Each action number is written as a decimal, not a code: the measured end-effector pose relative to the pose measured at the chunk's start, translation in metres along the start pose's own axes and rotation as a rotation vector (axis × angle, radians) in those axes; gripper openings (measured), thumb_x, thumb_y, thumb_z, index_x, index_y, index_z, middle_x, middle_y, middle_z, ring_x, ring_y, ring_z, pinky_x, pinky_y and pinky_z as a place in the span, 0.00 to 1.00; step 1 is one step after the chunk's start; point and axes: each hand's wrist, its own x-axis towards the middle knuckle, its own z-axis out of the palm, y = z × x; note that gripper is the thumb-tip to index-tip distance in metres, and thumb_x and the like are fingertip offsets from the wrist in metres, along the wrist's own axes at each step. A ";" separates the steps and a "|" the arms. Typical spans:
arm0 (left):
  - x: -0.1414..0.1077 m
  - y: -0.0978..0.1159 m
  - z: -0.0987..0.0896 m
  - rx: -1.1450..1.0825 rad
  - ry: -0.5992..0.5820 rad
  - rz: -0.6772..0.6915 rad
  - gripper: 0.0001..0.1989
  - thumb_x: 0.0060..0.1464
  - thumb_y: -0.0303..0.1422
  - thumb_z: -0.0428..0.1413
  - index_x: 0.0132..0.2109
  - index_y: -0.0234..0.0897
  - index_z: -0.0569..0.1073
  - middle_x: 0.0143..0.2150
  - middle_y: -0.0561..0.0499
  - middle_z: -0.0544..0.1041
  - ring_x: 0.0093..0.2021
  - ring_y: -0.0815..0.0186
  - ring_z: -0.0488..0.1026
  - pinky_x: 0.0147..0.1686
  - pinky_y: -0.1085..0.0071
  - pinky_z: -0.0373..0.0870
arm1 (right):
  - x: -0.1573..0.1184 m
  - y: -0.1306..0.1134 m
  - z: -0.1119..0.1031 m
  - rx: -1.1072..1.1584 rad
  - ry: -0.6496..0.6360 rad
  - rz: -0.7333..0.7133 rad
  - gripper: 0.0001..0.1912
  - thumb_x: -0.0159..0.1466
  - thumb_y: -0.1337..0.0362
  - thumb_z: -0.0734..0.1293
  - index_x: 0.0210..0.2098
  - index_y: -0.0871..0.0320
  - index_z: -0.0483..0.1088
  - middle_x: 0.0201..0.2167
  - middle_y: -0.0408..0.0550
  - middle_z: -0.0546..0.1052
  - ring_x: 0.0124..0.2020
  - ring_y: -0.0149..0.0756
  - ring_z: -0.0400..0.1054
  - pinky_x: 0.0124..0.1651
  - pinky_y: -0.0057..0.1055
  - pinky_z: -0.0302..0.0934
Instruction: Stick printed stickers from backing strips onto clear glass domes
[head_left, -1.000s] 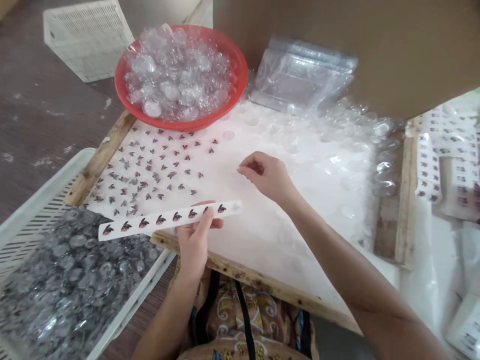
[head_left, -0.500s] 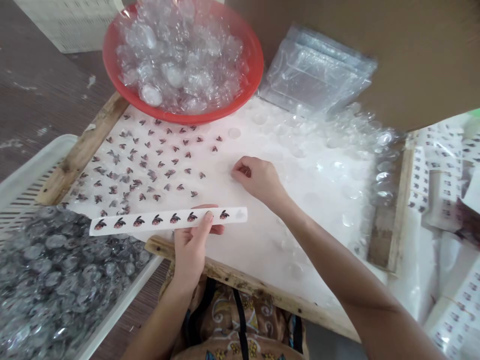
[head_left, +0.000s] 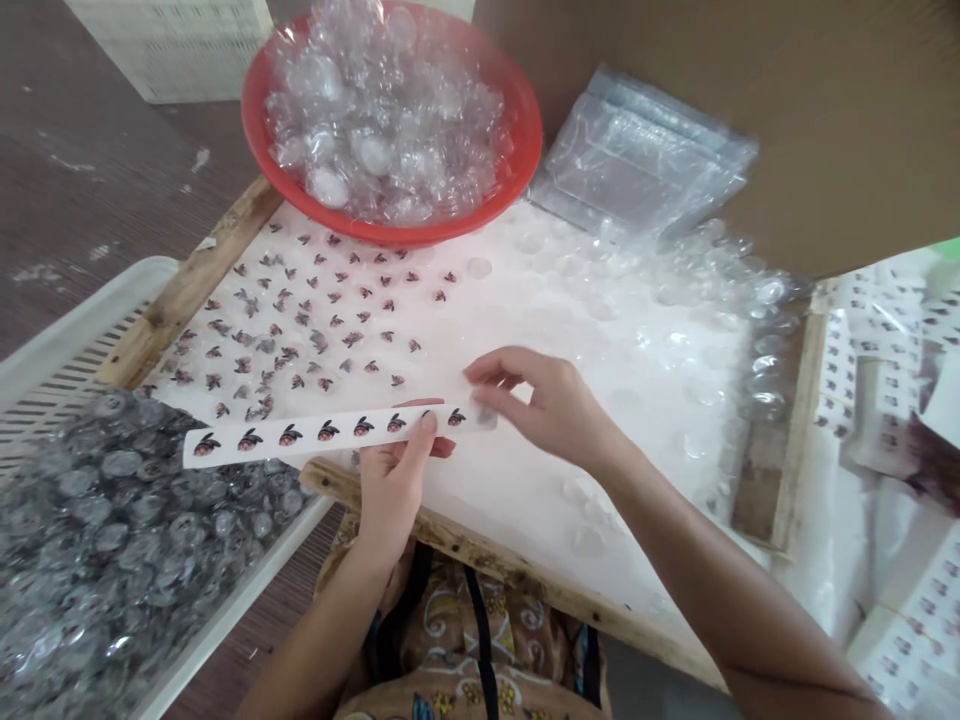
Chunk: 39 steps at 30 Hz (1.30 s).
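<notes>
Head view: the left hand [head_left: 396, 490] grips a white sticker strip [head_left: 345, 432] between its thumb on top and fingers beneath, near the strip's right end. The strip lies nearly level above the front left part of a white work surface [head_left: 457, 510], bearing a row of dark-winged, reddish insect-like prints. The right hand [head_left: 559, 410] is at the strip's right end, thumb and fingers bent; whether they pinch anything I cannot tell. Beyond the strip, small printed pieces [head_left: 322, 383] are spread across the surface's left side. A red basin [head_left: 401, 235] heaped with clear plastic pieces [head_left: 397, 130] stands at the back, just beside some clear plastic bags [head_left: 645, 150].
</notes>
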 end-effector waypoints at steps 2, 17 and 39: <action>0.000 -0.001 0.001 0.010 0.016 0.021 0.15 0.51 0.42 0.64 0.40 0.34 0.80 0.32 0.48 0.82 0.26 0.65 0.78 0.30 0.71 0.75 | -0.006 -0.011 0.004 -0.007 -0.061 -0.113 0.03 0.64 0.66 0.66 0.35 0.55 0.72 0.32 0.44 0.78 0.33 0.33 0.71 0.36 0.30 0.65; 0.002 0.003 -0.002 -0.091 0.051 0.001 0.14 0.52 0.40 0.63 0.43 0.37 0.80 0.36 0.51 0.80 0.27 0.69 0.77 0.30 0.73 0.74 | 0.057 0.026 0.012 0.177 0.143 0.207 0.05 0.60 0.66 0.65 0.28 0.55 0.64 0.25 0.40 0.71 0.26 0.29 0.63 0.31 0.30 0.59; -0.001 0.004 0.001 -0.024 -0.051 0.033 0.21 0.54 0.41 0.62 0.54 0.41 0.74 0.45 0.48 0.79 0.27 0.72 0.77 0.30 0.75 0.76 | 0.024 -0.004 0.015 -0.105 0.043 -0.007 0.10 0.64 0.66 0.63 0.45 0.55 0.72 0.43 0.51 0.77 0.39 0.38 0.71 0.40 0.34 0.64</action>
